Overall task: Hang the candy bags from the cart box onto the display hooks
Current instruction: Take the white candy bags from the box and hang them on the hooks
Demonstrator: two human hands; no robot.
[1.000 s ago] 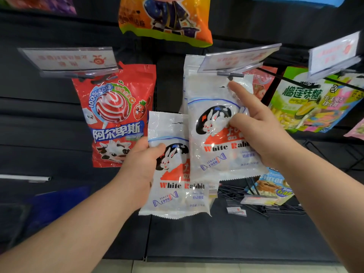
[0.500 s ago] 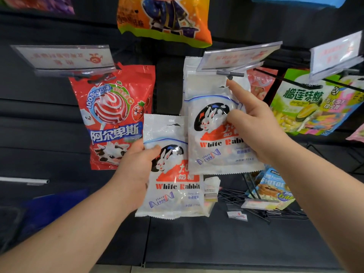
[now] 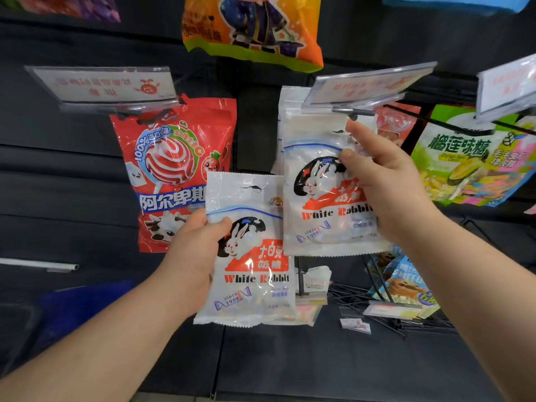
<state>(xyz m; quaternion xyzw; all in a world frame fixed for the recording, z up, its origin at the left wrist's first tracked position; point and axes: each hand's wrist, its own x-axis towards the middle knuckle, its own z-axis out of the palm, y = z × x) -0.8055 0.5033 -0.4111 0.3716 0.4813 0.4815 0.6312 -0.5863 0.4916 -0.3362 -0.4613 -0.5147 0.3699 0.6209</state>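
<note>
Right-hand bag: white plastic White Rabbit candy bag (image 3: 324, 204), right of centre frame, long axis vertical, print upright, hang-hole end up, just under the dark metal display hook tip (image 3: 352, 112).
Right hand (image 3: 388, 187): thumb on the bag's front near the rabbit logo, index finger raised along the upper right edge toward the hook; remaining fingers behind the bag, hidden. Closed around the bag's right side.
Hook engagement: cannot tell whether the hole sits on the hook; top edge lies behind the clear plastic price-label holder (image 3: 368, 84).
Bags behind: more white bags (image 3: 282, 111) of the same kind hanging close behind.
Left-hand bag: second white White Rabbit candy bag (image 3: 249, 256), lower centre frame, long axis near vertical, slightly tilted, hole end up; further packets stacked behind it.
Left hand (image 3: 194, 256): thumb pressed on the front left edge, fingers behind, gripping the stack.
Neighbouring stock: red lollipop-print candy bag (image 3: 171, 158) hanging at left; green durian-print bag (image 3: 464, 163) at right.
</note>
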